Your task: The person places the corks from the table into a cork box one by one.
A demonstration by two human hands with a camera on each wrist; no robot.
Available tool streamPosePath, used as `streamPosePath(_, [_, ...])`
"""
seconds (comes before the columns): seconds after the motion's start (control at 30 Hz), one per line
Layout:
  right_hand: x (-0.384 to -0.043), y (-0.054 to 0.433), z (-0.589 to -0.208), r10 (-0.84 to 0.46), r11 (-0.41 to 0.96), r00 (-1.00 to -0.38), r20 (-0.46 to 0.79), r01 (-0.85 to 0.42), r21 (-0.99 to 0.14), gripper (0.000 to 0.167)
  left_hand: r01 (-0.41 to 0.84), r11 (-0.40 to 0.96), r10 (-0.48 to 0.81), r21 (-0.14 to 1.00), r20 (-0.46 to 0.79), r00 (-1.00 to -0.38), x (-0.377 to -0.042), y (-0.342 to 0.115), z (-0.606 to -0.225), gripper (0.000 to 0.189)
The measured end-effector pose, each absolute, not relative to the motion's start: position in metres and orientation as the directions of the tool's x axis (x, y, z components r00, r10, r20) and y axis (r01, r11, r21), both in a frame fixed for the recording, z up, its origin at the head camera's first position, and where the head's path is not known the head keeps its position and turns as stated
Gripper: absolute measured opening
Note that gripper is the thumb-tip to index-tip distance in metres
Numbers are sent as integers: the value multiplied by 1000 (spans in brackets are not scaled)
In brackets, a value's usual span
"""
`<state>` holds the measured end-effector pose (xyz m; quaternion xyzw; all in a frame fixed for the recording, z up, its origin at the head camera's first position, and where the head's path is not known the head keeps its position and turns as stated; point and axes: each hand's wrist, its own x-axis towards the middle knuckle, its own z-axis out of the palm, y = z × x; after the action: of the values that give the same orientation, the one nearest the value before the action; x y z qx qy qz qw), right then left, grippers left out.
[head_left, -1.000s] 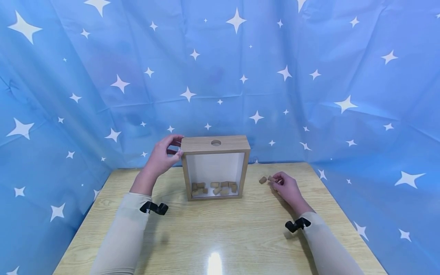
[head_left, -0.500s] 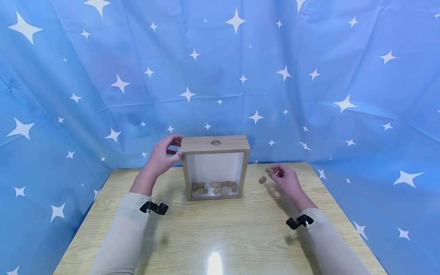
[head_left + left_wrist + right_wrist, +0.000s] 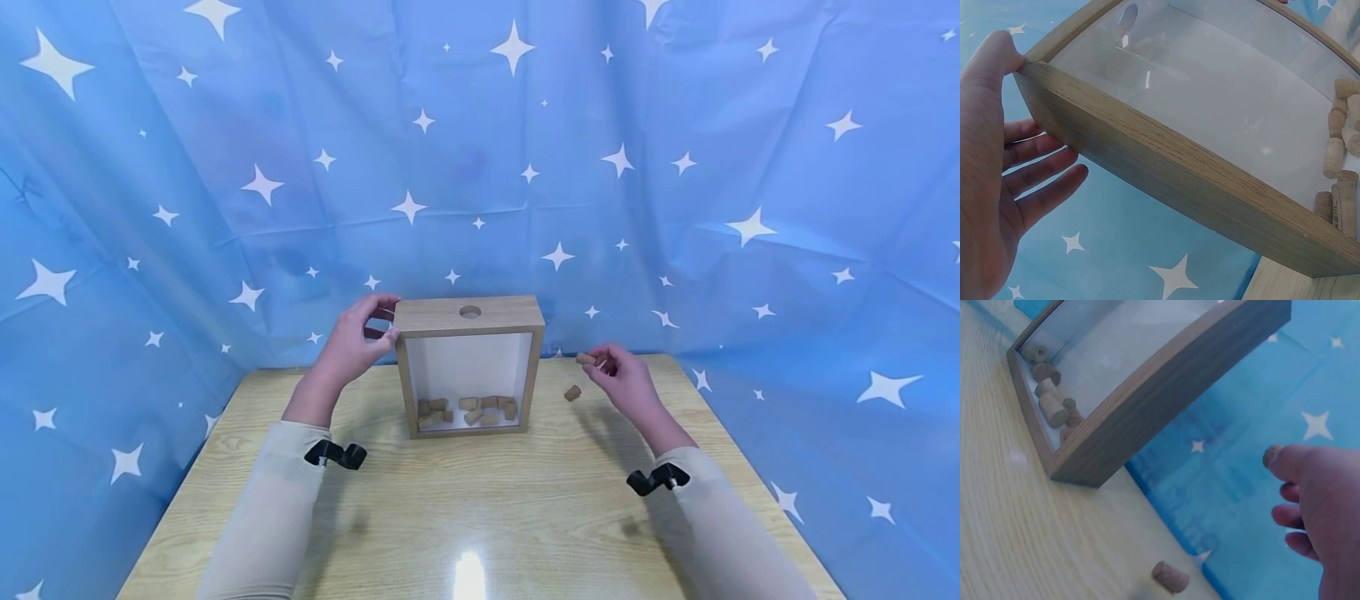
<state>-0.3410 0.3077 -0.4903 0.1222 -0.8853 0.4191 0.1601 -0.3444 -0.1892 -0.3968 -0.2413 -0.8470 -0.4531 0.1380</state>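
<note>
A wooden shadow box [image 3: 469, 317] with a clear front and a round hole in its top stands upright on the table. Several wine corks [image 3: 480, 410] lie along its bottom inside. At the box's upper left corner, my left hand [image 3: 351, 342] holds it, thumb on the front edge and fingers at the side [image 3: 1054, 162]. To the right of the box, my right hand [image 3: 626, 381] pinches a cork [image 3: 586, 358] between thumb and fingertips, raised off the table; its end [image 3: 1270, 456] shows past the thumb. One more cork [image 3: 573, 392] lies on the tabletop below that hand.
The light wood table [image 3: 465, 500] runs back to a blue curtain [image 3: 480, 167] printed with white stars, which also hangs at both sides. Each forearm wears a black camera mount [image 3: 335, 454] over its pale sleeve.
My right hand has lifted the cork from the tabletop and moved it up and slightly left, leaving one cork lying there. The left hand and the box stay in place.
</note>
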Motion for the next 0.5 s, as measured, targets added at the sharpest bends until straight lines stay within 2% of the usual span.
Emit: streamPosePath(0.5, [-341, 298, -458, -117, 630, -862, 493, -449, -634, 18, 520, 510, 286, 685, 436, -853, -342, -189, -394, 55])
